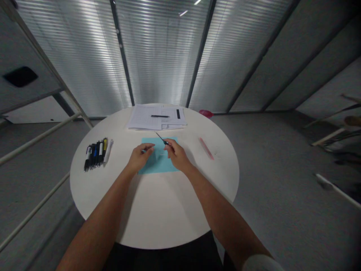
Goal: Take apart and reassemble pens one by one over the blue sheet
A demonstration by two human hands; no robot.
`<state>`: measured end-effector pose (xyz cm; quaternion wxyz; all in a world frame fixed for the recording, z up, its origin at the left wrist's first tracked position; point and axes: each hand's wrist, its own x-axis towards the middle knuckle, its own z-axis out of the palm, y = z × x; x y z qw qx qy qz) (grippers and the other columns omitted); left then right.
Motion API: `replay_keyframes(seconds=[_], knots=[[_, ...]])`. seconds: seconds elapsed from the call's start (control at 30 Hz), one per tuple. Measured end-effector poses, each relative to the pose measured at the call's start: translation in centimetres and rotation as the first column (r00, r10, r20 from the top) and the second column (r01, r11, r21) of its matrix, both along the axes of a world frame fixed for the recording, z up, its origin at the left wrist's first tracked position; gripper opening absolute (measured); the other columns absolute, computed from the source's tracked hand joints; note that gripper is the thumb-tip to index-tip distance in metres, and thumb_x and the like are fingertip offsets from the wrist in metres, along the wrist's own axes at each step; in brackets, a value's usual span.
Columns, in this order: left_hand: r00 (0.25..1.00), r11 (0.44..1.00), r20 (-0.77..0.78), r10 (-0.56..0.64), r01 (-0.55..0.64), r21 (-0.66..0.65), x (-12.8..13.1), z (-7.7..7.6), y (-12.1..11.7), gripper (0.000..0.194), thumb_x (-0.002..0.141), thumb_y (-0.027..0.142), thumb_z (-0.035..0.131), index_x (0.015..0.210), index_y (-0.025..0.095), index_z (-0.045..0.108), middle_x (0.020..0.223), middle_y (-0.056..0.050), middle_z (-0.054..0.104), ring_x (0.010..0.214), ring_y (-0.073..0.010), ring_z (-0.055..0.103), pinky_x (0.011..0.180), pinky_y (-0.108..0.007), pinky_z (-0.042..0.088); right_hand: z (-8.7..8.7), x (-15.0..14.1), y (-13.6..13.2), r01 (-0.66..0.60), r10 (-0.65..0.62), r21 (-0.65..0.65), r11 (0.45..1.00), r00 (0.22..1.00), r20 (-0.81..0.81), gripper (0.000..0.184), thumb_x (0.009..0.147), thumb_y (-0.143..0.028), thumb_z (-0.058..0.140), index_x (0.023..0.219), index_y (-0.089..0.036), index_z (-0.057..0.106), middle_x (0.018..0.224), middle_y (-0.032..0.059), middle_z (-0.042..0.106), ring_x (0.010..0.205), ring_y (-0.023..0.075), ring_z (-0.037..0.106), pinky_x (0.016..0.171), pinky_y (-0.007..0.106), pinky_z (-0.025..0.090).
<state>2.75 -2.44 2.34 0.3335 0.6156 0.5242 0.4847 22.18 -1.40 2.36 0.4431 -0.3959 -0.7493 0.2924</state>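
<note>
At the bottom of the frame, two bare forearms reach up from the lower left and lower right over a round white table [163, 210]. Near the centre, the right hand [175, 153] grips a slim dark tool [163, 140] between thumb and fingers, its thin end slanting toward the upper left. The left hand [140, 155] is just beside it, thumb and fingers curled toward each other; whether anything is pinched there I cannot tell. Under both hands lies a light blue sheet [159, 167], and the tool is above its upper part, the tip passing beyond the top edge. At centre left, a row of pens [97, 154] lies side by side, mostly dark, with a white one at the right end. Right of centre, a pinkish-red stick [207, 148] lies aslant, well apart from the hands. Farther up, a dark pen [160, 116] rests across printed papers [138, 119]. Past the table's far edge, a red object [206, 113] shows, and slatted blinds [166, 56] fill the upper middle.
</note>
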Motion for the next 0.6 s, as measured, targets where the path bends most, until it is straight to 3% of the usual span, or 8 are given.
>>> replay_keyframes(seconds=[0.1,0.23,0.4,0.6], knots=[[0.987,0.993,-0.141,0.070,-0.056,0.102,-0.5,-0.7,0.5,0.030,0.070,0.040,0.066,0.094,0.022,0.074,0.091,-0.009,0.068,0.092,-0.0256,0.057,0.089,-0.040,0.042,-0.3,0.2,0.5,0.074,-0.075,-0.012,0.997,0.990,-0.116,0.035,0.096,-0.039,0.036,0.125,-0.024,0.045,0.091,0.0014,0.062,0.058,0.0080,0.054,0.060,0.023,0.047],[0.977,0.986,-0.201,0.066,-0.033,0.165,-0.7,-1.4,0.8,0.027,0.070,0.035,0.066,0.092,0.022,0.074,0.091,-0.010,0.068,0.096,-0.0281,0.055,0.100,-0.045,0.033,-0.6,0.3,1.0,0.120,-0.123,-0.026,0.992,0.969,-0.214,0.035,0.095,-0.041,0.035,0.126,-0.024,0.043,0.090,0.0007,0.060,0.058,0.0077,0.054,0.057,0.021,0.046],[0.924,0.986,-0.370,0.092,-0.034,0.161,-0.9,-2.1,0.9,0.031,0.073,0.035,0.064,0.100,0.025,0.072,0.097,-0.011,0.064,0.099,-0.0300,0.053,0.097,-0.046,0.032,-0.4,0.6,0.9,0.190,-0.187,0.004,0.982,0.972,-0.144,0.035,0.096,-0.038,0.035,0.126,-0.023,0.044,0.095,0.0031,0.062,0.062,0.0093,0.055,0.063,0.023,0.047],[0.866,0.991,-0.497,0.065,0.001,0.130,-1.0,-2.9,1.0,0.033,0.074,0.034,0.063,0.105,0.028,0.071,0.103,-0.012,0.060,0.104,-0.0327,0.048,0.095,-0.048,0.030,0.2,0.7,0.5,0.224,-0.224,0.074,0.972,0.974,-0.010,0.034,0.094,-0.037,0.038,0.123,-0.022,0.050,0.105,0.0066,0.063,0.091,0.0162,0.059,0.081,0.030,0.047]])
